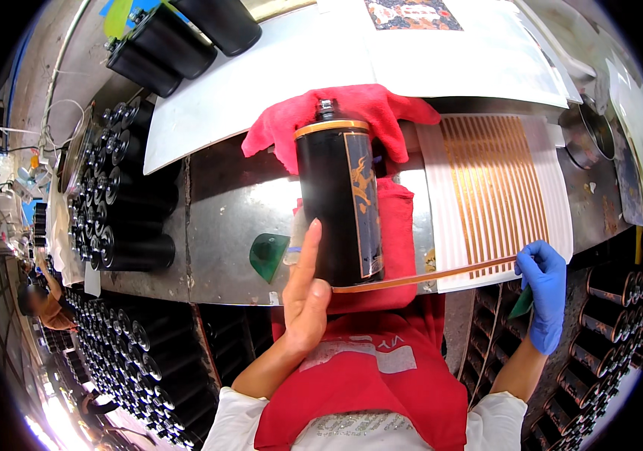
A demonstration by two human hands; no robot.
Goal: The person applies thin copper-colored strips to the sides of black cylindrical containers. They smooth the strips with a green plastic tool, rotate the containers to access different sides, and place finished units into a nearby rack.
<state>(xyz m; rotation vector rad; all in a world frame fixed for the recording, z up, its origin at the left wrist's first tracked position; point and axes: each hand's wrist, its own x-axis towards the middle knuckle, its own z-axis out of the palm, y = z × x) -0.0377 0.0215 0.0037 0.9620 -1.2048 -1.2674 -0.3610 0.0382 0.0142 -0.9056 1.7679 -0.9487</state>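
- A glossy black cylindrical bottle (325,203) lies over a red cloth (396,240) on a grey metal table (224,195), neck pointing away from the person, base near the front edge.
- A golden-orange band (333,127) rings its shoulder; its short, narrow neck (327,110) is dark and shiny.
- Lengthwise down its right side runs a dark blue-grey rectangular label (364,203), thinly edged in copper, with an orange figure.
- A long, thin copper-coloured strip (442,275) meets the bottle's base and stretches rightward, nearly straight.
- The bare left hand (306,297) has index finger and thumb spread: the finger lies along the bottle's side, the thumb beside the strip's near end. Its other fingers are hard to make out.
- The blue-gloved right hand (543,282) pinches the strip's far end.
- Beneath that end, a white sheet (434,173) carries rows of matching strips.
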